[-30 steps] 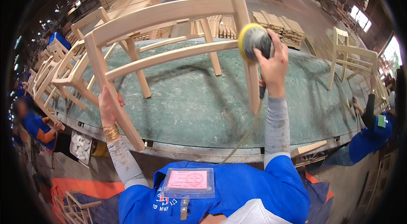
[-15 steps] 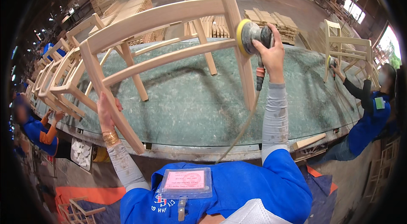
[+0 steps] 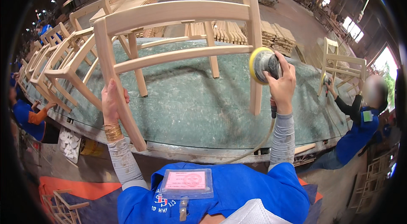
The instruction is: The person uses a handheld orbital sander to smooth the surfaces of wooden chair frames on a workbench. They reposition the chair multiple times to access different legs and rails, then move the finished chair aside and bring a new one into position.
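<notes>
A bare wooden chair frame point(image 3: 178, 14) stands tilted on the green worktable point(image 3: 186, 109) in front of me. My left hand point(image 3: 112, 102) is wrapped round the lower part of its left upright, near the table's front edge. In my right hand point(image 3: 282, 82) I grip a round orbital sander point(image 3: 265, 65) with a yellow-rimmed pad. The pad's face lies against the right upright, just below where the lower rail joins it. From the sander a hose point(image 3: 265, 141) curves down toward the table's front edge. The fingertips of my left hand are partly hidden behind the wood.
More chair frames point(image 3: 68, 65) crowd the table's left side. At right, a co-worker point(image 3: 358, 126) sands another chair point(image 3: 341, 65); a second co-worker point(image 3: 29, 116) is at far left. Stacked wooden parts point(image 3: 275, 37) lie beyond the table. A box of white pieces point(image 3: 69, 144) sits below the front edge.
The sander in my right hand has moved down the right upright, from above the lower rail's joint to below it. The chair appears shifted slightly right in view; my left hand keeps its hold.
</notes>
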### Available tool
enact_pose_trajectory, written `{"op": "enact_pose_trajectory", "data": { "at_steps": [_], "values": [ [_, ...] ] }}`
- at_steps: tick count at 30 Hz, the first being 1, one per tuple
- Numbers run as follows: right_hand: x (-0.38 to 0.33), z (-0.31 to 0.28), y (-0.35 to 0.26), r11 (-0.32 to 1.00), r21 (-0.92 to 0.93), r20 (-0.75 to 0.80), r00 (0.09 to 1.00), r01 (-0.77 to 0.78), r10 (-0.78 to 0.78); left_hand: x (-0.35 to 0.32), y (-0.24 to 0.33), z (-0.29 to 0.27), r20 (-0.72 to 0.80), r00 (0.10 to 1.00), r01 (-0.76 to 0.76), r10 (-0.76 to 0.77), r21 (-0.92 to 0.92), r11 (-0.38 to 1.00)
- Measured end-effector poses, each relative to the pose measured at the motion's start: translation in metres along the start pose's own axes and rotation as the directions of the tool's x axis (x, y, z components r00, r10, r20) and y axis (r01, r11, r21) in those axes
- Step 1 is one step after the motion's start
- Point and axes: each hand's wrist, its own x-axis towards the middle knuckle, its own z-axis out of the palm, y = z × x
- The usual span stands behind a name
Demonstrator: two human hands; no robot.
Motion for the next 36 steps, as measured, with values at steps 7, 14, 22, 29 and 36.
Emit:
{"op": "enact_pose_trajectory", "data": {
  "at_steps": [7, 14, 22, 29, 36],
  "values": [
    [0.030, -0.006, -0.051, 0.896, -0.358, 0.057, 0.964, 0.264, -0.261, 0.002, -0.001, 0.006, 0.093, 0.995, -0.037, 0.038, -0.018, 0.999],
    [0.067, 0.019, -0.076, 0.416, -0.757, 0.303, 0.835, 0.504, -0.460, 0.017, 0.003, 0.005, 0.198, 0.974, -0.094, 0.108, -0.081, 0.992],
    [0.082, 0.012, -0.094, 0.218, -0.815, 0.404, 0.797, 0.536, -0.450, 0.034, -0.011, -0.003, 0.239, 0.960, -0.126, 0.143, -0.087, 0.988],
    [0.077, 0.043, -0.107, 0.119, -0.786, 0.535, 0.763, 0.607, -0.363, 0.025, -0.004, -0.003, 0.232, 0.969, -0.042, 0.088, -0.197, 0.980],
    [0.085, 0.044, -0.113, 0.012, -0.784, 0.575, 0.734, 0.620, -0.361, 0.038, 0.001, -0.004, 0.218, 0.958, -0.156, 0.187, -0.155, 0.976]
  ]
}}
